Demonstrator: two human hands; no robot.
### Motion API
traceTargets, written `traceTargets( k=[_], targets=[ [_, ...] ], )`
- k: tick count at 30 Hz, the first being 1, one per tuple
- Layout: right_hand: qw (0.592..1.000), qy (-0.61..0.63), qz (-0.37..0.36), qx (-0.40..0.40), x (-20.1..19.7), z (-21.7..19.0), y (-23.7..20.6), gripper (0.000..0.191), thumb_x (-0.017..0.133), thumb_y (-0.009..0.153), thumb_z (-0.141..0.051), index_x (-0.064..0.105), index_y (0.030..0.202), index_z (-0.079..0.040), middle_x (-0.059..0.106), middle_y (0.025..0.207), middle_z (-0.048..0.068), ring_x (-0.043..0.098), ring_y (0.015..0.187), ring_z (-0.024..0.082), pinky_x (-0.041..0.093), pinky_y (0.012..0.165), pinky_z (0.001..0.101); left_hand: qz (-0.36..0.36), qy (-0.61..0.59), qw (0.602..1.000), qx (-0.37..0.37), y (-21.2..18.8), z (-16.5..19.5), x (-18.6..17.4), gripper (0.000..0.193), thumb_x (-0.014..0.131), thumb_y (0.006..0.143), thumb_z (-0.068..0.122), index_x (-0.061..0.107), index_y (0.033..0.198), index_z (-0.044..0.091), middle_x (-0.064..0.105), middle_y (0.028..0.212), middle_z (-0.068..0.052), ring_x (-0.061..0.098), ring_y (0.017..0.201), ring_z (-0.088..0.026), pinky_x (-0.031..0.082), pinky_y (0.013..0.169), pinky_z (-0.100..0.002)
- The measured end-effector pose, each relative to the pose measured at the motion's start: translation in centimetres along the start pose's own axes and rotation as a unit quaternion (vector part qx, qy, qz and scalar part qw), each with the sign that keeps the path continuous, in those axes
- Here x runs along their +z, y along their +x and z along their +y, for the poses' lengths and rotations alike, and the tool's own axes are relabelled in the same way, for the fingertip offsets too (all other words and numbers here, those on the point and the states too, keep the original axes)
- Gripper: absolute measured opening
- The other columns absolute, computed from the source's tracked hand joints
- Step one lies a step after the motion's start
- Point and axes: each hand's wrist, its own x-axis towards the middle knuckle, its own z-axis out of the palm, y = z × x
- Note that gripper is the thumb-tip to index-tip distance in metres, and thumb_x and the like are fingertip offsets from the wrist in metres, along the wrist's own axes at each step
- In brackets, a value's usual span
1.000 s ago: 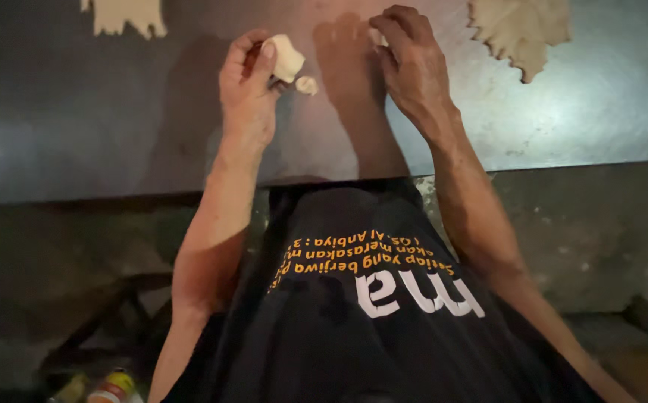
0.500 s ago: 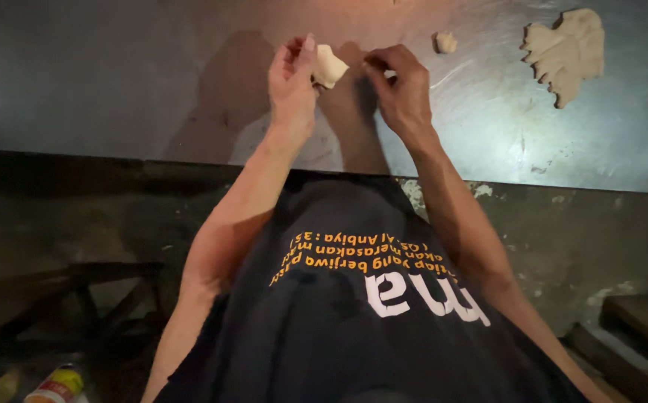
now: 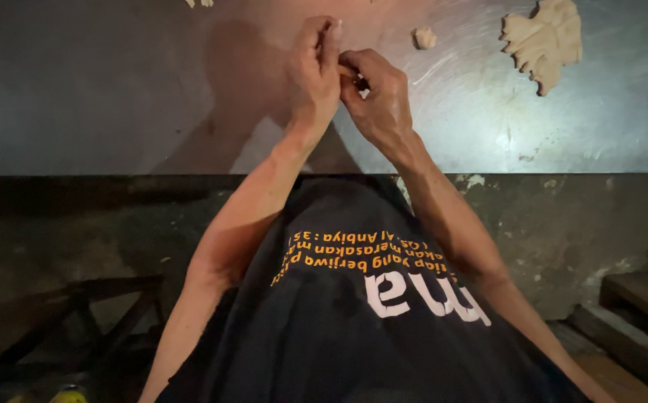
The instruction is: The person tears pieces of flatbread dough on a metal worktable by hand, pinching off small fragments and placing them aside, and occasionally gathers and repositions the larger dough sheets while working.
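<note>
My left hand (image 3: 310, 71) and my right hand (image 3: 377, 101) are pressed together over the grey metal tabletop (image 3: 115, 97). Their fingers are closed on a small pale piece of dough. It is almost hidden between them; only a pale sliver shows at the left fingertips (image 3: 336, 27). A small dough lump (image 3: 423, 37) lies on the table just beyond my right hand. A flat, ragged sheet of dough (image 3: 544, 41) lies further right near the top edge.
Dough scraps (image 3: 198, 3) sit at the top edge, left of centre. The table's front edge runs across the middle, above a dark stained wall (image 3: 577, 224). A wooden frame (image 3: 77, 298) stands lower left, a wooden step (image 3: 641, 298) lower right.
The hands have come together and closed around the dough piece, which was plainly visible in my left hand before. The view has shifted, bringing the dough sheet to the upper right.
</note>
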Motion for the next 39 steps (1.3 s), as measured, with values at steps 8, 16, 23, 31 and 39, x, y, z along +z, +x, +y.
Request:
traceTargets(
  k=[8,16,23,31,39],
  targets=[
    [0.788,0.399,-0.323,0.340,-4.3,0.0,-4.9,0.018,0.065,0.087,0.001,0.072,0.103,0.002,0.076,0.085,0.009,0.075,0.077,0.019,0.062,0.058,0.0311,-0.085,0.281,0.954,0.062,2.1,-2.7,-1.4,0.023,0.062,0.111,0.029,0.065,0.123,0.010,0.074,0.094,-0.011,0.073,0.084,-0.023,0.055,0.076,-0.036],
    [0.944,-0.324,-0.035,0.052,-11.6,10.4,-8.4,0.013,0.082,0.093,-0.008,0.076,0.104,-0.004,0.067,0.103,0.010,0.059,0.096,0.034,0.050,0.087,0.0478,-0.334,0.546,0.711,0.292,1.4,-3.7,-8.5,0.042,0.069,0.096,0.034,0.064,0.132,0.013,0.062,0.116,-0.012,0.059,0.097,-0.035,0.045,0.084,-0.050],
    [0.963,-0.259,-0.021,-0.068,-7.8,14.2,-8.1,0.013,0.074,0.088,-0.002,0.068,0.098,-0.007,0.064,0.096,0.010,0.062,0.089,0.031,0.054,0.083,0.0445,-0.329,0.471,0.783,0.236,-2.0,-5.4,-2.3,0.027,0.078,0.097,0.021,0.070,0.123,0.016,0.068,0.111,-0.011,0.058,0.096,-0.033,0.046,0.082,-0.045],
    [0.962,-0.270,0.012,-0.037,-7.7,14.5,-11.2,0.014,0.079,0.092,-0.006,0.066,0.097,-0.008,0.069,0.090,0.005,0.061,0.080,0.027,0.046,0.070,0.0418,-0.304,0.460,0.794,0.255,-1.3,-3.9,-3.9,0.023,0.079,0.096,0.014,0.075,0.118,0.011,0.071,0.102,-0.007,0.061,0.091,-0.028,0.045,0.082,-0.043],
    [0.982,-0.173,-0.029,-0.063,-10.3,11.3,-10.9,0.008,0.070,0.088,-0.003,0.070,0.095,-0.007,0.068,0.096,0.014,0.063,0.085,0.032,0.049,0.077,0.0448,-0.380,0.427,0.793,0.212,-2.9,-1.6,-3.7,0.024,0.079,0.089,0.017,0.075,0.112,0.011,0.069,0.091,-0.005,0.062,0.088,-0.025,0.047,0.080,-0.043]
  ],
)
